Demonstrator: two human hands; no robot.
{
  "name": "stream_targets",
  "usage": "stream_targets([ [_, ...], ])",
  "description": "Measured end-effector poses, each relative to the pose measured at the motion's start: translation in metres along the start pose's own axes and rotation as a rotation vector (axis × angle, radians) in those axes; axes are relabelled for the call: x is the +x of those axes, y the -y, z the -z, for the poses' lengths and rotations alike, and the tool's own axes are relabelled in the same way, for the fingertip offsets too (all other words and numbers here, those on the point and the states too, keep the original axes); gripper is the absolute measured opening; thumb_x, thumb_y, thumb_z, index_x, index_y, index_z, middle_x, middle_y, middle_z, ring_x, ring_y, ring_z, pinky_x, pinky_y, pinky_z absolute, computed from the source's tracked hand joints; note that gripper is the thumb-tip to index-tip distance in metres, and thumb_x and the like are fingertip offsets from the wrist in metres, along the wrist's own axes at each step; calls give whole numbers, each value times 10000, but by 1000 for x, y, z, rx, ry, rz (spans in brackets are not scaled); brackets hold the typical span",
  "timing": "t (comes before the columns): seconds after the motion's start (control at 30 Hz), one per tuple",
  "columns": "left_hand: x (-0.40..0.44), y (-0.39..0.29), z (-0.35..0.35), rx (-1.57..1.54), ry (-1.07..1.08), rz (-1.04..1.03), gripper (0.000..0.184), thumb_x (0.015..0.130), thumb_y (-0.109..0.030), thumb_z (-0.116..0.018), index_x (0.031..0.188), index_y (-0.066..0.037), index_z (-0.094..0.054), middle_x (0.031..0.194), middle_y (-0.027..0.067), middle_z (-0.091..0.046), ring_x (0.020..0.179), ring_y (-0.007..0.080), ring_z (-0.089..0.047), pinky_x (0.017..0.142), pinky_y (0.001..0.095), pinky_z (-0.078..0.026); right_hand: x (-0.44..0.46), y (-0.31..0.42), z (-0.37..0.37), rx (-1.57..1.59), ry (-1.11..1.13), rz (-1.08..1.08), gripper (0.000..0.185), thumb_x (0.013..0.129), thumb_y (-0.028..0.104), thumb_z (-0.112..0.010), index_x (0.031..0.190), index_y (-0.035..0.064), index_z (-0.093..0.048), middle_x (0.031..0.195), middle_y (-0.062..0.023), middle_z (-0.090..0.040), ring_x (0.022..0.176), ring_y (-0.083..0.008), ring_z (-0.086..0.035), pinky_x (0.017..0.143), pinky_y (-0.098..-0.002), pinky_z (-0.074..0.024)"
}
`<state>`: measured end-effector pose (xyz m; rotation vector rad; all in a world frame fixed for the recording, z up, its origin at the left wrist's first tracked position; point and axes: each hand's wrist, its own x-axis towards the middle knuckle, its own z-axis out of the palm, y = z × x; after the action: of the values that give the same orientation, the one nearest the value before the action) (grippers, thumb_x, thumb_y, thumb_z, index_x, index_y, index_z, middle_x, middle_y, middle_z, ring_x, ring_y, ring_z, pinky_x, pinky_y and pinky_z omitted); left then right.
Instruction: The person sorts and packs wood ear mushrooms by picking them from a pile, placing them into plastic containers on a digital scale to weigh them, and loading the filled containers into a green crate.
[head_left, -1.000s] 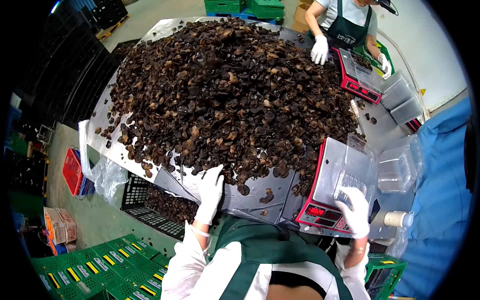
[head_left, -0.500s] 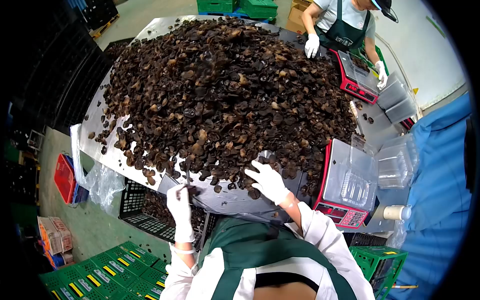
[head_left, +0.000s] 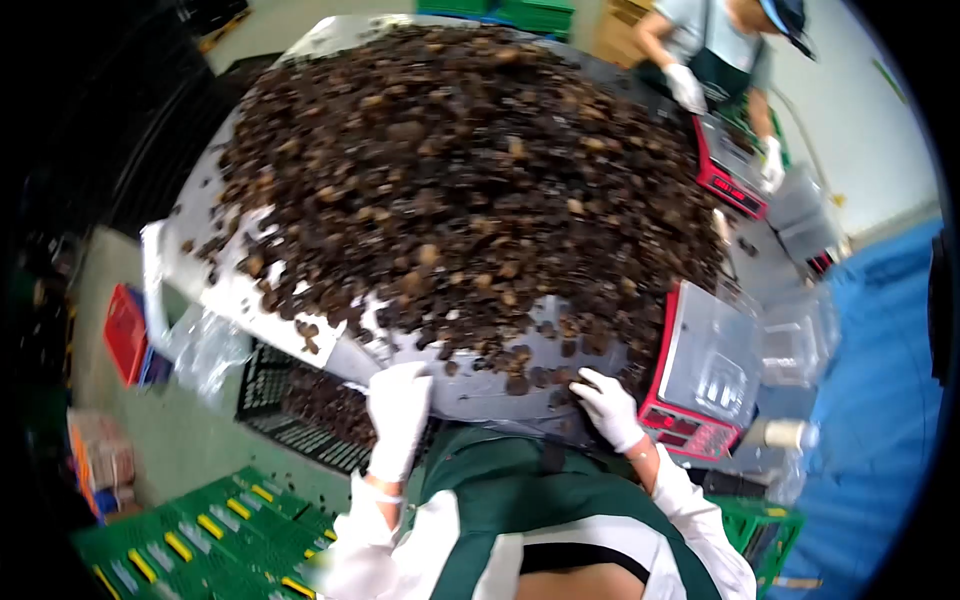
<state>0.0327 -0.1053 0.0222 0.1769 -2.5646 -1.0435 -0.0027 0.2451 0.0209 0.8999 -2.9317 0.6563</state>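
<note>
Fungus (head_left: 460, 200) covers much of the table (head_left: 470, 400), loose bits (head_left: 517, 384) near its front edge; a stray sweep could drop some. Left hand (head_left: 400, 408): blur hides whether it pinches anything. Right hand (head_left: 608, 408), fingers slightly spread, sits beside the near scale (head_left: 708, 350) and could knock it.

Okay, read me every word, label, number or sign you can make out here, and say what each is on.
No text reads clearly.
Near scale: red display and keypad, too blurred.
Far scale: lit red display, too blurred.
Co-worker's apron: any lettering too blurred.
Yellow mark on the wall: too small.
Green crates: strips, nothing legible.
</note>
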Motion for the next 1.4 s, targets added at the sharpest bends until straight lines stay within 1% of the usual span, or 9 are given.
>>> stream_targets([
  [0.1,10,-47,-21,248,621,-109,181,822,-264,-559,805,-103,-641,748,120,-620,730,292,-626,626,412,-506,3,11,5,-1,17,-31,333,758,103,-689,1086,149,-654,1184,-89,-600,1046,-299,-562,886,-373,-473],
  [0.2,-30,-14,-103,-14,191,-491,601,841,-384,-581,1339,-75,-447,1357,177,-463,993,273,-559,782,396,-470,0,5,-4,53,-2,-18,403,738,17,-679,1134,76,-636,1177,-137,-584,1055,-314,-538,933,-382,-427],
  [0.27,-20,-35,-99,180,529,-343,638,790,-329,-663,1330,-72,-439,1406,167,-396,953,272,-543,760,378,-466,0,-8,-11,25,31,-29,439,726,25,-687,1158,54,-613,1160,-132,-571,1081,-330,-508,951,-406,-405],
  [0.53,-40,-29,-112,92,470,-388,500,764,-305,-657,1186,-83,-506,1118,108,-507,931,257,-524,741,371,-453,24,-16,-6,63,139,-56,475,764,58,-673,1228,83,-574,1375,-168,-434,1265,-366,-396,1055,-418,-327],
  [0.67,-57,-21,-95,-30,395,-384,463,853,-369,-582,1215,-81,-553,1102,144,-604,972,309,-591,827,397,-489,11,5,4,134,21,-114,363,756,25,-660,1115,70,-632,1185,-137,-580,1104,-313,-543,975,-371,-420],
  [0.77,-41,-40,-71,89,599,-209,454,835,-323,-607,1221,-88,-556,1000,113,-604,864,286,-589,732,387,-493,-9,-14,-5,191,-113,-191,350,747,-8,-637,1090,58,-622,1147,-146,-591,1087,-321,-554,963,-379,-431],
  [0.8,-48,-31,-78,71,420,-291,435,824,-291,-621,1208,-95,-564,977,93,-593,834,265,-580,700,369,-486,-12,-16,-6,222,-129,-215,344,752,-8,-637,1091,51,-614,1139,-151,-590,1088,-320,-554,962,-383,-431],
  [1.07,-35,-38,-100,19,527,-579,386,805,-120,-596,1191,-135,-582,1076,45,-599,751,210,-564,650,335,-480,-26,9,-21,413,-162,-312,336,762,-18,-613,1087,68,-623,1169,-143,-573,1122,-314,-543,971,-362,-429],
  [1.4,-15,-19,-75,-75,306,-319,280,782,-204,-704,1017,-58,-661,967,112,-628,850,282,-618,739,346,-504,-1,12,1,176,-233,-320,343,780,123,-681,1114,68,-626,1158,-147,-593,1074,-320,-558,935,-383,-439],
])
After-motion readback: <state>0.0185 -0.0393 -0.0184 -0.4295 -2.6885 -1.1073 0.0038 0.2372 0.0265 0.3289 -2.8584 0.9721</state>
